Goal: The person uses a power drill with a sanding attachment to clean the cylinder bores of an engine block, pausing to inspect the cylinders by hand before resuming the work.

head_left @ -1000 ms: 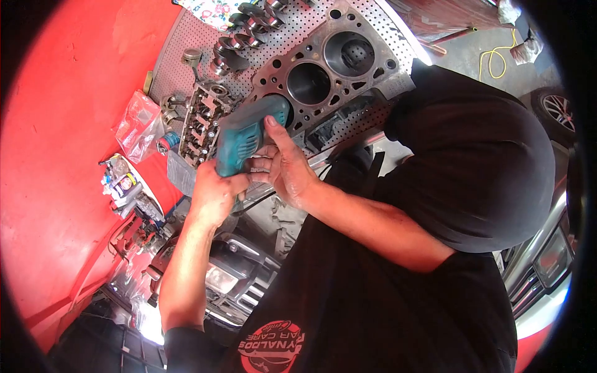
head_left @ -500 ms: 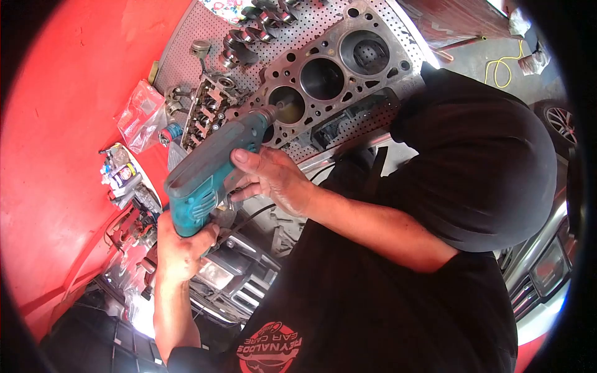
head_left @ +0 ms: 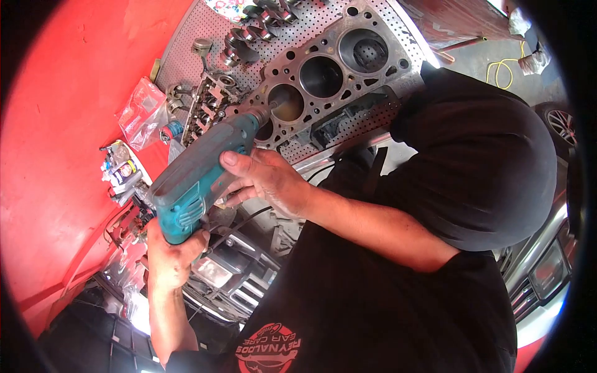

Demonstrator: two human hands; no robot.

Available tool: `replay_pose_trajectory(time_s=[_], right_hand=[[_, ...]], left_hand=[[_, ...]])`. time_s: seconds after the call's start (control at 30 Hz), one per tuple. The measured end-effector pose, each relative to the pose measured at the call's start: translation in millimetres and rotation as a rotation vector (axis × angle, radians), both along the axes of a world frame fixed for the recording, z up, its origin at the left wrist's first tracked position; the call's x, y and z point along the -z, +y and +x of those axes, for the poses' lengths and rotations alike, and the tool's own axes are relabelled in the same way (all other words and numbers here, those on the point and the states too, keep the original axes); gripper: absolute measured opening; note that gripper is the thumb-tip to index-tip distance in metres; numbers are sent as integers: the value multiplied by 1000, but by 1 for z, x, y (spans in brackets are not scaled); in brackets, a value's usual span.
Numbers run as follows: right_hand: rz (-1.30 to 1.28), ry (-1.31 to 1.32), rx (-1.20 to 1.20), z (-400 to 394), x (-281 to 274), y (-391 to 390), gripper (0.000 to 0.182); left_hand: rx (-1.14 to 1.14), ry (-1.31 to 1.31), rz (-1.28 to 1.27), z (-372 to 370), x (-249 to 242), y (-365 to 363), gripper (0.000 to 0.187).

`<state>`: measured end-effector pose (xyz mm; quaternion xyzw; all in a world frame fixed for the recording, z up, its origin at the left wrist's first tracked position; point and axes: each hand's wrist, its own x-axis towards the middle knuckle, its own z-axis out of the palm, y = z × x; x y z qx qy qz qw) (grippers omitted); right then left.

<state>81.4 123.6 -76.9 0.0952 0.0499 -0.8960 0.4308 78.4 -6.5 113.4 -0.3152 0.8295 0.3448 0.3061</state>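
Note:
My left hand [head_left: 171, 258] is wrapped round the rear handle of a teal and grey power drill [head_left: 202, 171]. My right hand [head_left: 267, 180] supports the drill's body from the near side, thumb against the casing and fingers curled under it. The drill's chuck points at a cylinder bore of a bare engine block [head_left: 342, 81], and a thin shaft runs from it into the bore. What the shaft carries inside is blurred. The block lies with its flat top face towards me, showing several round bores.
A perforated metal table [head_left: 186, 46] bears the block, a crankshaft [head_left: 242, 46], a cylinder head [head_left: 211, 102] and a piston with rod [head_left: 202, 50]. A red wall [head_left: 74, 124] rises at the left. A power cord [head_left: 249, 217] hangs below the drill; a vehicle front [head_left: 236, 267] stands beneath.
The drill and both hands have shifted slightly left and down, drawing the chuck back from the bore. The engine block stays in place.

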Motion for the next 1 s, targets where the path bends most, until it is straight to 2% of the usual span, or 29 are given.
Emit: replay_pose_trajectory(time_s=[0.2,0.7,0.8,1.0], right_hand=[[39,-50,25,-1,7,4,75],[57,-150,17,-1,23,1,73],[61,-209,48,1,27,-3,81],[38,-271,54,4,38,-6,82]], left_hand=[[24,-9,21,-3,16,-1,19],[38,3,17,-8,41,3,12],[73,-54,19,-12,52,1,10],[78,-61,22,-13,86,-3,10]])
